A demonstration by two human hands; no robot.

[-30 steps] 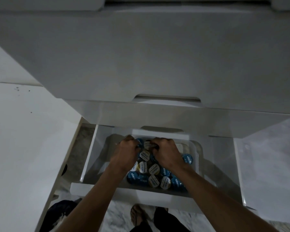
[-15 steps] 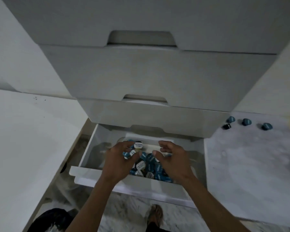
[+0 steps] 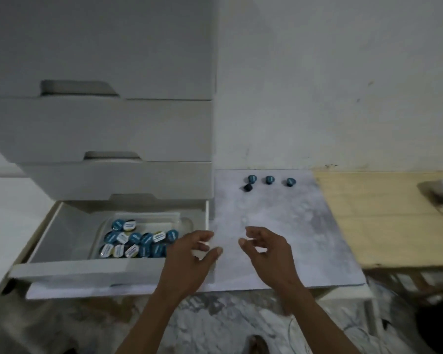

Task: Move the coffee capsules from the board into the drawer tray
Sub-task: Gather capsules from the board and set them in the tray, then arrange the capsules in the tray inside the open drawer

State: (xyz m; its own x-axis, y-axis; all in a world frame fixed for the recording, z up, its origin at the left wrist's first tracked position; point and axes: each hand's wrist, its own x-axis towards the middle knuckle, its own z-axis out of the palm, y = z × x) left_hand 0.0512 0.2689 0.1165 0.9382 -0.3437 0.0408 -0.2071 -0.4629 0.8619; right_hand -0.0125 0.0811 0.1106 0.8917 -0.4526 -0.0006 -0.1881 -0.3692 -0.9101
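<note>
Head view: left hand (image 3: 189, 254) and right hand (image 3: 264, 249) hover side by side over the marbled board (image 3: 292, 226), fingers loosely curled, holding nothing. Four capsules (image 3: 269, 180) sit at the board's far edge; many more fill the tray (image 3: 187, 222) in the open drawer (image 3: 69, 269), left of the hands

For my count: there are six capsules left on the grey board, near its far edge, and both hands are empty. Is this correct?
Not quite: the head view shows four capsules left on the grey board, not six. They sit near its far edge, and the left hand and right hand are empty.
</note>
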